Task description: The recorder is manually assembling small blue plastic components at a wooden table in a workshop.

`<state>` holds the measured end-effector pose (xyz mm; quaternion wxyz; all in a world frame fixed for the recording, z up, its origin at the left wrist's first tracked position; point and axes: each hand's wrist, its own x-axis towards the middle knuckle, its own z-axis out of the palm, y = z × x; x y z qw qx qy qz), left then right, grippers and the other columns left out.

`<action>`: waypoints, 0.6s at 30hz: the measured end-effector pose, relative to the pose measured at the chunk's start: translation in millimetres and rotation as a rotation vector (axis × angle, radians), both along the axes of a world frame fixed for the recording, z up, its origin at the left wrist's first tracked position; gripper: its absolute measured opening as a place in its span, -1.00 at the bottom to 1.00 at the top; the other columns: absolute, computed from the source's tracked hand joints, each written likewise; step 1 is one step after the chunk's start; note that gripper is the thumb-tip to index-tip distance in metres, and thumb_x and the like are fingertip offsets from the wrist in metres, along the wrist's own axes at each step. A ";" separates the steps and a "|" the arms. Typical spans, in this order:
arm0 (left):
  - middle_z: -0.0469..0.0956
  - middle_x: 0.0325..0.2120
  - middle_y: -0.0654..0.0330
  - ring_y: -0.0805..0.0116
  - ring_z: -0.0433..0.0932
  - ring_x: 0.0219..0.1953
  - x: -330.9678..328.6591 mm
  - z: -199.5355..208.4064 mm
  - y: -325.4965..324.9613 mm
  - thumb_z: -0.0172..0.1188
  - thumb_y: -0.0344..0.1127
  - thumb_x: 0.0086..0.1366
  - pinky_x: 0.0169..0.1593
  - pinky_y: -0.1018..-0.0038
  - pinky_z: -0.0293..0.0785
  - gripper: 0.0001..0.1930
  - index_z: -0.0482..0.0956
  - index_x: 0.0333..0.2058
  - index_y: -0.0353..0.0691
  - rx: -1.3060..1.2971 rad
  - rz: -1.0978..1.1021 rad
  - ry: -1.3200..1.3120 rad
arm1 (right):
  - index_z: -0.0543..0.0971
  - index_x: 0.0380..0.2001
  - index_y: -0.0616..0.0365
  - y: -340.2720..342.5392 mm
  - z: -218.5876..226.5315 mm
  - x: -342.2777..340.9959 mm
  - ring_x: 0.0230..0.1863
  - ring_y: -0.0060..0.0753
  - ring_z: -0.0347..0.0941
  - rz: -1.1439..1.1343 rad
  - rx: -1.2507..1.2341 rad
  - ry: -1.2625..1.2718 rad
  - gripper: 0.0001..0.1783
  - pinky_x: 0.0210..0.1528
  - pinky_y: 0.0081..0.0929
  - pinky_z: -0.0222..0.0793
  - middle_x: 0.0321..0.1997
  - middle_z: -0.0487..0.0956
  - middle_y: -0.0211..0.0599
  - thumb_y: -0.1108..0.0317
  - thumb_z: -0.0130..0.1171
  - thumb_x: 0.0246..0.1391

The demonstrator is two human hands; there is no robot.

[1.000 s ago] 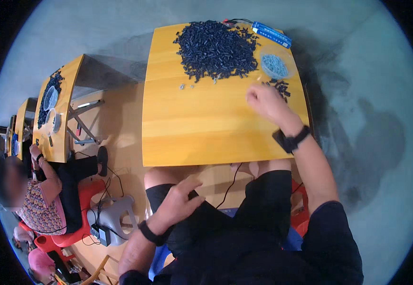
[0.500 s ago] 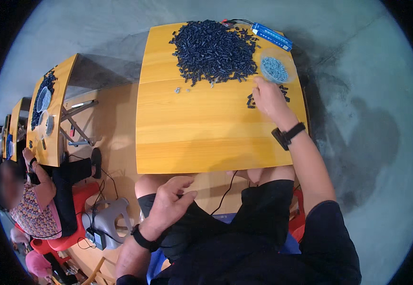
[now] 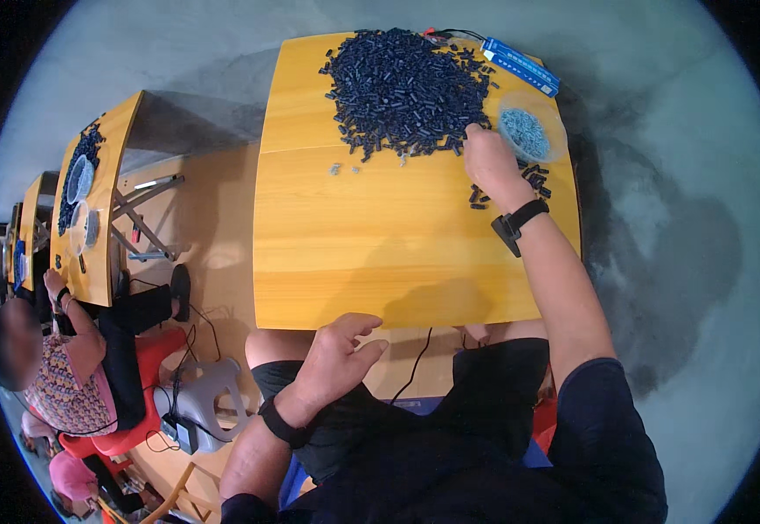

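My right hand (image 3: 492, 166) reaches over the far right part of the yellow table (image 3: 345, 244), its fingers pinched at the right edge of a heap of small dark cylindrical pieces (image 3: 406, 92). What the fingertips hold, if anything, is too small to make out. Just right of this hand stands a clear round bowl (image 3: 558, 131) of small silvery-blue pieces, perhaps screws (image 3: 524, 133). A few more dark pieces (image 3: 537, 182) lie beside the wrist. Above my lap, at the table's near edge, my left hand (image 3: 341, 354) hovers empty, thumb and fingers apart.
A blue-and-white box (image 3: 521, 67) with a cable lies at the far right corner. Small pale bits (image 3: 335, 168) lie in front of the heap. To the left, a person sits on a red chair (image 3: 140, 410) at another table (image 3: 100, 253), beside a grey stool (image 3: 205, 406).
My right hand has shifted slightly left and nearer the heap's edge. My left hand has moved up and right, toward the table's near edge. The whole view has shifted a little.
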<state>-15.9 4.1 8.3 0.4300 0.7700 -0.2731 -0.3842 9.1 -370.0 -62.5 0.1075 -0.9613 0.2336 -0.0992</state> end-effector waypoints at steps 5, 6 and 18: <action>0.59 -0.27 0.04 0.35 0.58 -0.26 11.2 -20.0 -7.8 0.25 -0.37 0.18 -0.22 0.48 0.53 -0.69 0.55 -0.12 -0.38 0.009 -0.029 0.052 | 0.41 -0.45 0.28 -2.7 0.7 -1.1 -0.34 0.29 0.46 -0.030 0.050 -0.009 -0.88 -0.29 0.04 0.36 -0.47 0.54 0.15 0.43 0.06 0.07; 0.60 -0.27 0.05 0.36 0.57 -0.26 13.5 -25.1 -12.3 0.25 -0.37 0.18 -0.23 0.48 0.53 -0.70 0.55 -0.12 -0.38 -0.025 -0.002 0.024 | 0.41 -0.46 0.26 -4.8 1.1 -4.3 -0.41 0.19 0.48 -0.012 0.026 -0.100 -0.90 -0.34 -0.02 0.36 -0.52 0.52 0.09 0.45 0.07 0.06; 0.56 -0.30 0.10 0.41 0.55 -0.36 18.4 -24.0 -61.8 0.27 -0.50 0.13 -0.31 0.52 0.51 -0.64 0.51 -0.06 -0.34 -0.268 0.229 -0.118 | 0.47 -0.41 0.20 141.8 69.2 -60.1 -0.69 -0.71 0.35 0.154 1.260 0.073 -0.95 -0.64 -0.67 0.25 -0.64 0.43 -0.54 0.47 0.06 0.11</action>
